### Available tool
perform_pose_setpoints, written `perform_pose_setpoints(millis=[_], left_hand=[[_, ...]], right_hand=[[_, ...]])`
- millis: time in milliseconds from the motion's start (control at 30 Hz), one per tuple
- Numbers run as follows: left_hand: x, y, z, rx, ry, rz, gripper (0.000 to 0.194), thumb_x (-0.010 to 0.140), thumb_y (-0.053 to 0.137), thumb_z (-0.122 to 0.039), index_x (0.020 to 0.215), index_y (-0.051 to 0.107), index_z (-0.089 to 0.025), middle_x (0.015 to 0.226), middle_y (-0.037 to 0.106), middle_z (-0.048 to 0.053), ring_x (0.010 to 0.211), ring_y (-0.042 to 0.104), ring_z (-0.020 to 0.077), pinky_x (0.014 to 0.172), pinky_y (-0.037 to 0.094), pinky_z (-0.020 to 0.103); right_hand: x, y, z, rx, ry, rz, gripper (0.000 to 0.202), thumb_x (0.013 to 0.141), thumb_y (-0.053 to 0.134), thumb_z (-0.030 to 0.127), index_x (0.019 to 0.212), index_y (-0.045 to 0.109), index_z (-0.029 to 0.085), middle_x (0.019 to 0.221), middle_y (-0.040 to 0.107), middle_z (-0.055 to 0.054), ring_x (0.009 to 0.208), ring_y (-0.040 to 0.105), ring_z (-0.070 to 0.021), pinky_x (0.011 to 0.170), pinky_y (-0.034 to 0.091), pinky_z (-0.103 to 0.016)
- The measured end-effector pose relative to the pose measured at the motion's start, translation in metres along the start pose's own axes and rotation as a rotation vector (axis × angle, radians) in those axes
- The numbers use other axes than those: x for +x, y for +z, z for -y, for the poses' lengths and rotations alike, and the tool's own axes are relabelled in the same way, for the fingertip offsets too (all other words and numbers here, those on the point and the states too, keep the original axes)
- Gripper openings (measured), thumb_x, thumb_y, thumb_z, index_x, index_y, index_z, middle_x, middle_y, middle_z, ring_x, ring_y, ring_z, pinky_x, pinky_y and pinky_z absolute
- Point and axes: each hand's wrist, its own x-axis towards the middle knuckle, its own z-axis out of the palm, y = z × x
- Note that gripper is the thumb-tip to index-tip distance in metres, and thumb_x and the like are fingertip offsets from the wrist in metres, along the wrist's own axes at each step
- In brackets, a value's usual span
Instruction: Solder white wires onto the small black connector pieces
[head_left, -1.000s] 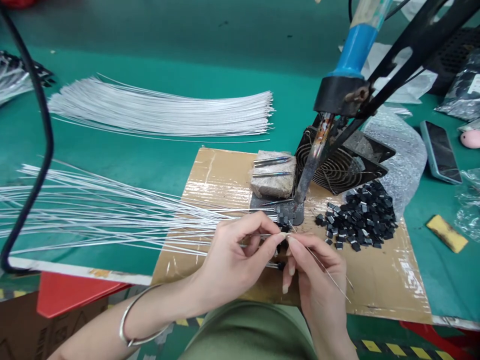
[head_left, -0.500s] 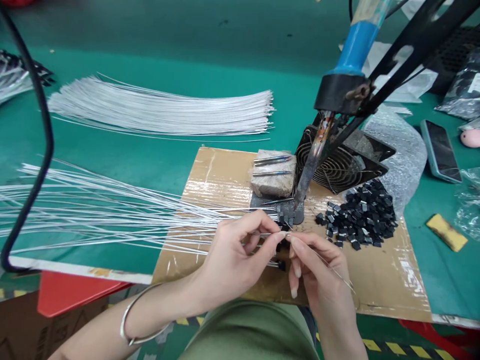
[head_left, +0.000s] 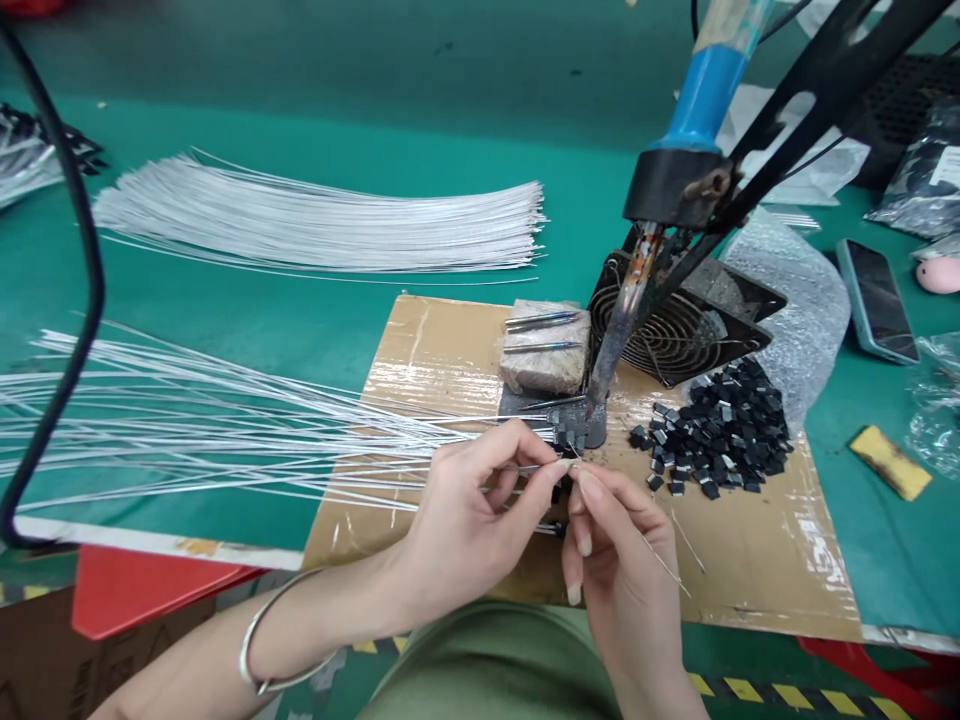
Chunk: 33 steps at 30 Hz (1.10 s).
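Note:
My left hand (head_left: 469,515) is closed in a pinch on a thin white wire (head_left: 528,468), whose end lies between thumb and index finger. Close against those fingertips, my right hand (head_left: 626,560) pinches a thin strand of solder wire (head_left: 666,568), which trails out below the palm. The fingertips hide the spot where the two meet. Just behind the hands, several white wires (head_left: 405,438) end in small black connectors (head_left: 570,430), by the base of a soldering iron (head_left: 622,315). The iron stands clamped, tip down.
A block with metal tips (head_left: 545,365) sits on the cardboard (head_left: 780,560). Right of the iron are a fan (head_left: 675,335) and a pile of black connectors (head_left: 731,430). A wire bundle (head_left: 330,215) lies behind. Further right are a phone (head_left: 877,300) and a yellow sponge (head_left: 890,462).
My right hand has shifted slightly left and turned, and its solder strand now trails lower. Another thin strand on the cardboard has come into view. My left hand keeps nearly the same place.

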Motion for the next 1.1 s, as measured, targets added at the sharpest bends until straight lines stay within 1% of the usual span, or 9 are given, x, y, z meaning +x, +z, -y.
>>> perform_pose_setpoints(millis=[100,167,233,267,367,467,600,767,1100], left_hand=[[0.001,-0.001,-0.001,-0.039,-0.055,0.014,0.016,0.095,0.063,-0.023,0.080,0.066,-0.018,0.059,0.055,-0.004,0.048,0.036,0.0080,0.044,0.028,0.021],[0.003,-0.002,-0.001,-0.068,-0.104,0.034,0.016,0.095,0.063,-0.025,0.080,0.066,-0.019,0.059,0.054,-0.004,0.048,0.038,0.0088,0.045,0.028,0.022],[0.004,-0.003,0.000,-0.088,-0.145,0.058,0.015,0.094,0.063,-0.027,0.081,0.067,-0.019,0.059,0.053,-0.004,0.049,0.040,0.0092,0.045,0.028,0.022],[0.004,-0.003,0.000,-0.093,-0.159,0.068,0.015,0.093,0.063,-0.027,0.082,0.067,-0.019,0.060,0.053,-0.004,0.049,0.041,0.0093,0.045,0.029,0.023],[0.004,-0.003,0.000,-0.099,-0.190,0.082,0.012,0.092,0.065,-0.028,0.086,0.069,-0.019,0.064,0.059,-0.002,0.051,0.045,0.0098,0.047,0.031,0.022],[0.005,-0.003,-0.002,-0.109,-0.207,0.084,0.012,0.091,0.065,-0.028,0.088,0.071,-0.018,0.065,0.061,-0.001,0.053,0.047,0.0103,0.048,0.032,0.023],[0.006,-0.004,-0.003,-0.110,-0.213,0.082,0.014,0.091,0.065,-0.028,0.084,0.071,-0.018,0.060,0.054,-0.003,0.050,0.041,0.0096,0.047,0.030,0.023],[0.003,-0.004,-0.001,-0.086,-0.181,0.072,0.014,0.092,0.064,-0.027,0.086,0.073,-0.018,0.062,0.057,-0.002,0.051,0.042,0.0100,0.048,0.030,0.024],[0.006,-0.004,-0.005,-0.111,-0.166,0.069,0.013,0.090,0.064,-0.023,0.083,0.073,-0.017,0.066,0.063,0.000,0.052,0.042,0.0094,0.048,0.032,0.024]], right_hand=[[-0.001,-0.002,0.001,-0.038,-0.011,0.015,0.014,0.087,0.083,0.036,0.086,0.086,0.023,0.060,0.060,0.004,0.039,0.052,-0.0042,0.032,0.047,-0.010],[-0.002,-0.009,0.007,-0.136,-0.066,0.039,0.033,0.097,0.068,0.050,0.091,0.087,0.023,0.069,0.067,-0.002,0.048,0.061,-0.0105,0.034,0.054,-0.018],[-0.001,-0.020,0.016,-0.337,-0.241,-0.006,0.060,0.106,0.044,0.060,0.094,0.087,0.021,0.076,0.072,-0.007,0.056,0.067,-0.0152,0.039,0.058,-0.024],[0.001,-0.026,0.021,-0.492,-0.385,-0.088,0.063,0.108,0.038,0.059,0.095,0.087,0.021,0.078,0.073,-0.007,0.058,0.067,-0.0151,0.042,0.059,-0.025],[0.012,-0.042,0.035,-1.159,-0.768,-0.314,0.029,0.104,0.061,0.038,0.100,0.084,0.020,0.085,0.076,-0.005,0.067,0.068,-0.0143,0.059,0.058,-0.026],[0.026,-0.051,0.042,-1.567,-0.961,-0.303,0.014,0.097,0.071,0.027,0.100,0.080,0.016,0.085,0.075,-0.005,0.071,0.067,-0.0177,0.066,0.056,-0.031],[0.027,-0.052,0.040,-1.652,-1.050,-0.198,0.011,0.098,0.068,0.017,0.088,0.074,0.018,0.079,0.074,-0.003,0.073,0.066,-0.0175,0.067,0.055,-0.030],[0.021,-0.054,0.037,-1.563,-1.017,-0.232,0.007,0.097,0.072,0.020,0.101,0.076,0.017,0.086,0.074,-0.003,0.061,0.063,-0.0118,0.059,0.055,-0.026],[0.028,-0.056,0.035,-1.756,-1.078,-0.159,0.010,0.102,0.064,0.018,0.101,0.073,0.015,0.085,0.073,-0.006,0.076,0.065,-0.0187,0.074,0.051,-0.031]])
